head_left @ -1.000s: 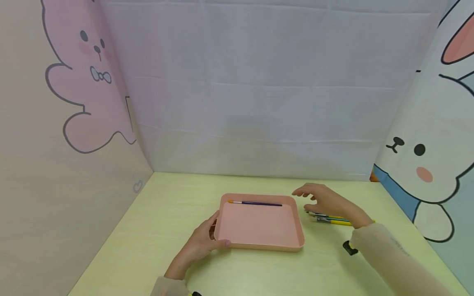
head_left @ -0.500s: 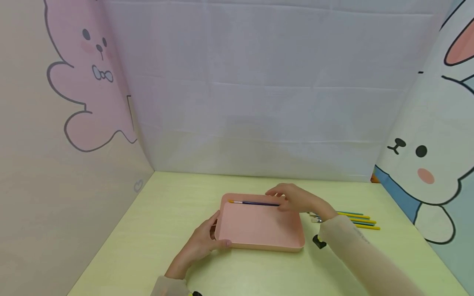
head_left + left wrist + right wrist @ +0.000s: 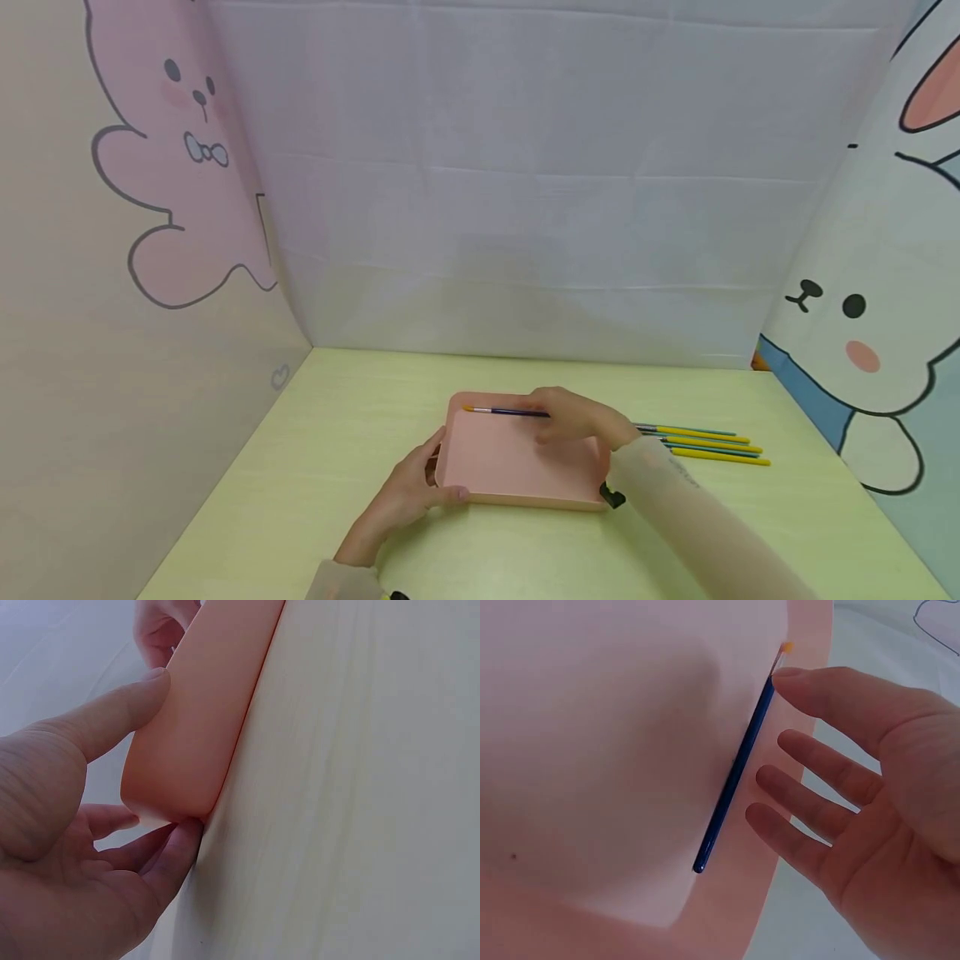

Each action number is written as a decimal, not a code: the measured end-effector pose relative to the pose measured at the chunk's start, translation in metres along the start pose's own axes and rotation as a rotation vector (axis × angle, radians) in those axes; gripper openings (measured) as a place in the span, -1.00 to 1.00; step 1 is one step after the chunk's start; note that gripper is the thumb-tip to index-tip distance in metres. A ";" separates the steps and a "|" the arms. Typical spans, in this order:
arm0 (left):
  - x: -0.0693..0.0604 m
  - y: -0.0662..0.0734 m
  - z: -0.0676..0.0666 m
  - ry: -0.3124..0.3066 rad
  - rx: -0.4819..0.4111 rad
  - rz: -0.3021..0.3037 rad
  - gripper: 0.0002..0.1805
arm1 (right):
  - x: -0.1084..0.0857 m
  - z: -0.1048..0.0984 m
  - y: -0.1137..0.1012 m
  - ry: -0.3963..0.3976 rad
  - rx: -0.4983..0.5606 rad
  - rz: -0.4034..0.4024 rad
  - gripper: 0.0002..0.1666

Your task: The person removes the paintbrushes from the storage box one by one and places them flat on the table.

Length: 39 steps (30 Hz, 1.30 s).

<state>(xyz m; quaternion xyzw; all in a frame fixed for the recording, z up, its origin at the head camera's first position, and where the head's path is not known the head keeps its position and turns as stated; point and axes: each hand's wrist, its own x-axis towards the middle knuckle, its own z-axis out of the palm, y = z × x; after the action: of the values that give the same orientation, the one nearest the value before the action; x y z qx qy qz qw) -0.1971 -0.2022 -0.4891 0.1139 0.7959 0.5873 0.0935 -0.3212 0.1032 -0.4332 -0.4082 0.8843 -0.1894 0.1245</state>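
A shallow pink tray (image 3: 495, 467) rests on the table, and along its far side lies a paintbrush (image 3: 516, 412) with a dark blue handle and orange tip. My left hand (image 3: 408, 492) grips the tray's near left corner. In the left wrist view its thumb presses the pink wall (image 3: 195, 712), while the fingers curl at the corner. Over the tray's far right part is my right hand (image 3: 573, 417), covering the handle's end in the head view. The right wrist view has its fingers spread beside the brush (image 3: 735, 772), thumb tip overlapping it near the ferrule; contact is unclear.
Several paintbrushes (image 3: 712, 444) with yellow and teal handles lie side by side right of the tray, their bristle ends hidden behind the right forearm. A pale hanging cloth (image 3: 525, 250) closes off the table's back edge; printed panels stand at both sides.
My right hand has moved left from above the loose brushes to over the tray and its brush, uncovering the yellow and teal handles. The left hand and tray have stayed in place.
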 end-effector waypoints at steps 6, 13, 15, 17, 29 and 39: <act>0.000 0.001 0.000 0.002 -0.003 0.000 0.27 | 0.003 0.003 0.001 -0.018 0.014 0.030 -0.26; -0.001 0.000 -0.001 -0.006 -0.011 0.006 0.27 | 0.006 0.007 -0.004 -0.062 0.049 0.163 -0.21; -0.001 0.000 -0.001 -0.009 -0.019 0.008 0.26 | 0.007 0.008 -0.006 -0.073 0.022 0.196 -0.22; -0.001 0.000 -0.001 -0.010 -0.023 0.010 0.26 | 0.009 0.008 -0.007 -0.081 -0.017 0.188 -0.23; -0.001 -0.001 0.000 -0.013 -0.002 0.014 0.22 | 0.011 0.008 -0.008 -0.139 -0.052 0.179 -0.29; -0.001 -0.001 0.000 -0.005 -0.004 0.011 0.25 | 0.015 0.009 0.000 -0.146 -0.044 0.096 -0.39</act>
<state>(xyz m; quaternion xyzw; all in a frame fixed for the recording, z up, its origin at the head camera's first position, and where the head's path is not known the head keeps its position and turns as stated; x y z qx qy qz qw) -0.1958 -0.2026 -0.4898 0.1196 0.7939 0.5889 0.0926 -0.3271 0.0898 -0.4416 -0.3805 0.8955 -0.1332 0.1887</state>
